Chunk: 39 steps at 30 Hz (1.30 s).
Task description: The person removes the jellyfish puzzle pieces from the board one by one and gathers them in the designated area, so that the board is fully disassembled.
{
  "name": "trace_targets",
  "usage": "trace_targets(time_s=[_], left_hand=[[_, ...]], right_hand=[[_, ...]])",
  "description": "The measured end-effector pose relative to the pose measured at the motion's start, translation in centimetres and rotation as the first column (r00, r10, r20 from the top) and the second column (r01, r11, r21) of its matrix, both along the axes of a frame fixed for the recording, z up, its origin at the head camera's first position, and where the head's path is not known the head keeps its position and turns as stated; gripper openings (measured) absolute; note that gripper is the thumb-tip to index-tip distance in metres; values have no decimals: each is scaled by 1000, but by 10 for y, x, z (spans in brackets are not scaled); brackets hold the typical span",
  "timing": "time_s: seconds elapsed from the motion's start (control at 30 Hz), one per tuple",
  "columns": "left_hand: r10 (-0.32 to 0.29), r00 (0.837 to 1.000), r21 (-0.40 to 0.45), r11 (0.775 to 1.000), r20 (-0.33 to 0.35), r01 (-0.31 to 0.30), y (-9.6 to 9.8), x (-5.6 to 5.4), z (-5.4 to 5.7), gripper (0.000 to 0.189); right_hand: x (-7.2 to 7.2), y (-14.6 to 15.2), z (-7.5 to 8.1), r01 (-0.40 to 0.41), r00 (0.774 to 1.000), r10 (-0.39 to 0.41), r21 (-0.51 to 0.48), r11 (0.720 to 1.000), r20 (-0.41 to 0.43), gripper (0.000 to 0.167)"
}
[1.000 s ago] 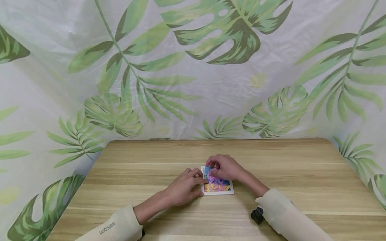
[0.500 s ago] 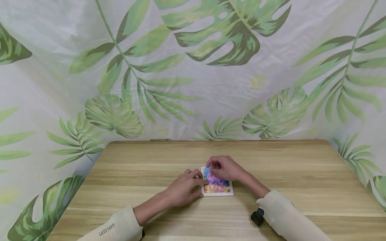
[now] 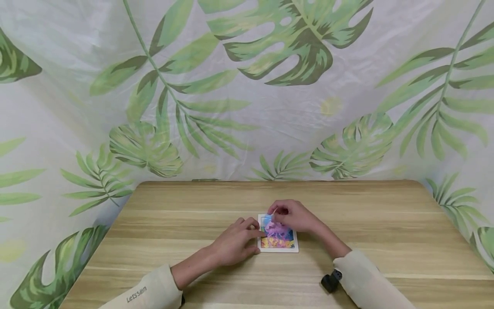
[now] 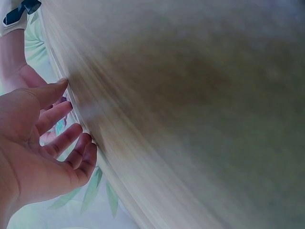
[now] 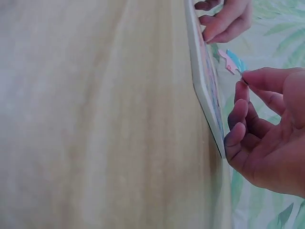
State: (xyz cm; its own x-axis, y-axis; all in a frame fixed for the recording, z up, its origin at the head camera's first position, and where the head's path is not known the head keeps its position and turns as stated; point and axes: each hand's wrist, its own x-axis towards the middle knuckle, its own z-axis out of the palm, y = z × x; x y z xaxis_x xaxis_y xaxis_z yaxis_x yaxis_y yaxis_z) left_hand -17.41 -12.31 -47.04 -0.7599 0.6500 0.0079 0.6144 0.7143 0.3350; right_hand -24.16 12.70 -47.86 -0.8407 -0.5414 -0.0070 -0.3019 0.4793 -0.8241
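A square picture puzzle (image 3: pixel 278 244) with a white border lies on the table, its picture pink, blue and yellow. My left hand (image 3: pixel 235 241) rests at its left edge, index fingertip on the picture and thumb by the lower left corner. In the left wrist view the left hand's fingers (image 4: pixel 56 117) are loosely bent. My right hand (image 3: pixel 295 216) is over the upper part of the board, pinching a small puzzle piece (image 5: pixel 228 63) between thumb and index finger. The piece is pink and blue, tilted up from the board. The right hand's little finger sits right at the board's edge in the right wrist view.
The wooden table (image 3: pixel 185 197) has rounded far corners. Behind it hangs a leaf-patterned cloth (image 3: pixel 231 107). A black wrist device (image 3: pixel 331 281) sticks out beside the right sleeve (image 3: pixel 370 279).
My right hand has shifted slightly to the right, still pinching the piece, which shows less of its blue part now. The left hand stays in place on the board.
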Motion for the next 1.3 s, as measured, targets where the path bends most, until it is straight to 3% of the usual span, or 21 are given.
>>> trace_targets(time_s=[0.3, 0.77, 1.3], left_hand=[[-6, 1000, 3, 1000, 4, 6, -1, -1, 0, 42], [-3, 1000, 7, 1000, -1, 3, 0, 0, 0, 41], [2, 1000, -5, 1000, -8, -2, 1, 1, 3, 42]], right_hand=[[7, 16, 3, 27, 998, -25, -39, 999, 62, 15], [11, 46, 6, 74, 990, -71, -17, 997, 119, 15], [18, 93, 5, 79, 991, -80, 14, 997, 108, 15]])
